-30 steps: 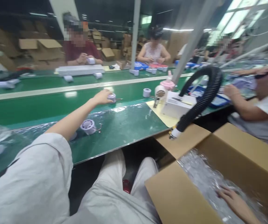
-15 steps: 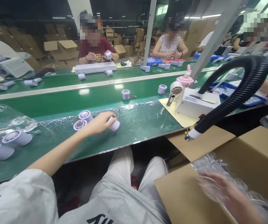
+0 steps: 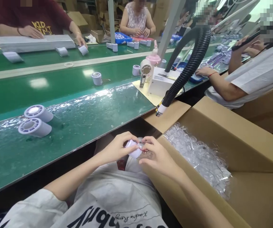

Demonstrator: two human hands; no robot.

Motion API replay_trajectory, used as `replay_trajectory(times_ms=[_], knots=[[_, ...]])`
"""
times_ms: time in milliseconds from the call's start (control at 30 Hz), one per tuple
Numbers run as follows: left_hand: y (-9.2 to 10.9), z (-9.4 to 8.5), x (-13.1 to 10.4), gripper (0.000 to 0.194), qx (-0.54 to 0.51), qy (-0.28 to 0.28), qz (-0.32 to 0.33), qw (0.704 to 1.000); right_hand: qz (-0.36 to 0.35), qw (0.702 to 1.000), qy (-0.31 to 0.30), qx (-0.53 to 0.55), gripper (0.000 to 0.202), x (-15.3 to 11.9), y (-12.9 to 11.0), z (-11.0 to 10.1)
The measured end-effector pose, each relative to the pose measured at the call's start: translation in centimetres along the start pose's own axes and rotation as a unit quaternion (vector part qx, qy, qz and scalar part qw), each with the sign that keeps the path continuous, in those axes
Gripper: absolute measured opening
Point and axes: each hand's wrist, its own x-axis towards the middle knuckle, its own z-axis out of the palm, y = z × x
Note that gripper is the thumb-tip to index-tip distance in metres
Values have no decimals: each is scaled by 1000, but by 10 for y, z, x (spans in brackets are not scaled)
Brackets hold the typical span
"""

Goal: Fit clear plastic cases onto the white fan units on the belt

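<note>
A small lavender cylinder (image 3: 134, 149) is held up over the person's lap, just off the near edge of the green worktable, tipped toward the right. The left hand (image 3: 119, 146) has it pinched between thumb and fingers. Thin reddish wires (image 3: 144, 149) come out of its right end, and the right hand (image 3: 160, 156) is bent round there, fingers and thumb curled about a clear plastic piece (image 3: 148, 154) that's hard to make out from here. By the right forearm a cardboard box (image 3: 252, 186) stands open, a heap of clear plastic parts (image 3: 198, 155) inside it. On the worktable (image 3: 91, 126), over to the left, a near cylinder (image 3: 40, 129) and a far cylinder (image 3: 46, 114) sit close together, slotted ends up; I can't tell if they touch. Past them, on the green belt (image 3: 62, 88), there's a lone cylinder (image 3: 97, 79) with a wire trailing right. Farther along, a yellow sheet (image 3: 138, 91) lies under a white box-shaped unit (image 3: 159, 83) and a white fan-like piece (image 3: 146, 70), a pink object (image 3: 153, 59) just behind. A black ribbed hose (image 3: 193, 63) arches over, its nozzle (image 3: 160, 110) hanging above a box flap. Across the belt, a co-worker in maroon (image 3: 53, 19) has a hand on another cylinder; at right, someone in a white sleeve (image 3: 262, 69) works beside the table.
</note>
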Motion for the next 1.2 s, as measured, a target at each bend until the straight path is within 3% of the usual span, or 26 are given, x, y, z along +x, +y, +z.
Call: replay_trajectory(times_ms=[33, 133, 267, 367, 433, 500, 567, 700, 933, 1100, 1200], knots=[[-4, 3, 0, 27, -15, 15, 3, 1000, 17, 998, 2, 53, 6, -1, -1, -1], [-17, 11, -2, 53, -35, 34, 29, 998, 60, 985, 45, 158, 31, -2, -4, -3], [-26, 13, -5, 66, -48, -13, 50, 998, 93, 961, 98, 242, 33, 1, 0, -5], [-21, 12, -8, 68, -140, -49, 3, 989, 118, 928, 104, 337, 34, 3, 8, -6], [-16, 14, -10, 66, -216, -44, -50, 974, 108, 915, 83, 381, 26, 1, 11, -6], [-13, 16, -12, 65, -280, -25, -93, 955, 61, 934, 58, 347, 26, -3, 12, -5], [-11, 17, -14, 66, -321, -18, -122, 939, 6, 965, 55, 255, 40, -8, 12, -4], [-11, 15, -17, 70, -289, -39, -127, 948, -42, 983, 72, 162, 39, -18, 10, -2], [-6, 9, -19, 71, -270, -63, -39, 960, 6, 964, 50, 260, 46, -23, 8, -5], [-13, 14, -11, 80, -364, -54, -108, 924, 49, 936, 49, 346, 47, -19, 17, 4], [-25, 24, 17, 75, -429, 2, -148, 891, 87, 890, 119, 431, 47, -8, 35, 16]])
